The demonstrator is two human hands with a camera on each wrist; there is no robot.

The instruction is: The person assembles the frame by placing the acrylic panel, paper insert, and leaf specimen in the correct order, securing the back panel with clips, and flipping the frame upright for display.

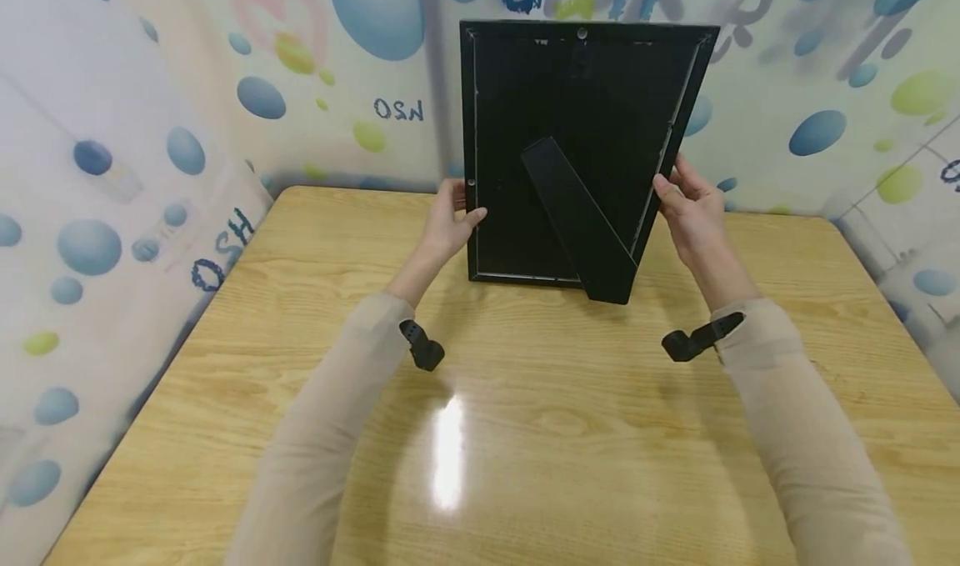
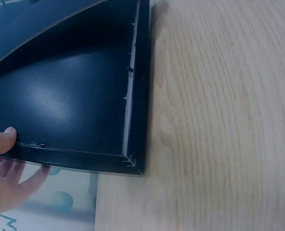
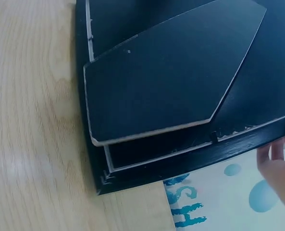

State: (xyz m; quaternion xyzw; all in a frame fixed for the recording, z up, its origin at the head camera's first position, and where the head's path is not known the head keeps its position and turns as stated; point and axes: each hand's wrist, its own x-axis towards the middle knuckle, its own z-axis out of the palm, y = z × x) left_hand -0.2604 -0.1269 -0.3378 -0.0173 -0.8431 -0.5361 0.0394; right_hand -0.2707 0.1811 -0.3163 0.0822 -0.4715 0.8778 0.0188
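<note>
A black picture frame (image 1: 510, 116) stands nearly upright near the table's far edge, its back toward me. Its easel leg (image 1: 581, 216) slants across the back panel down to the lower right corner and sticks out a little. My left hand (image 1: 450, 224) grips the frame's left side low down, thumb on the back and fingers behind the edge. On the other side my right hand (image 1: 693, 212) pinches the right edge the same way. In the left wrist view the frame's corner (image 2: 132, 166) is close to the wood. The frame's front is hidden.
The light wooden table (image 1: 555, 433) spreads under both arms. Behind it rises a wall (image 1: 337, 132) with blue and green dots and lettering; another patterned wall (image 1: 135, 207) borders the left side. A black wrist strap (image 1: 423, 348) sits on each sleeve.
</note>
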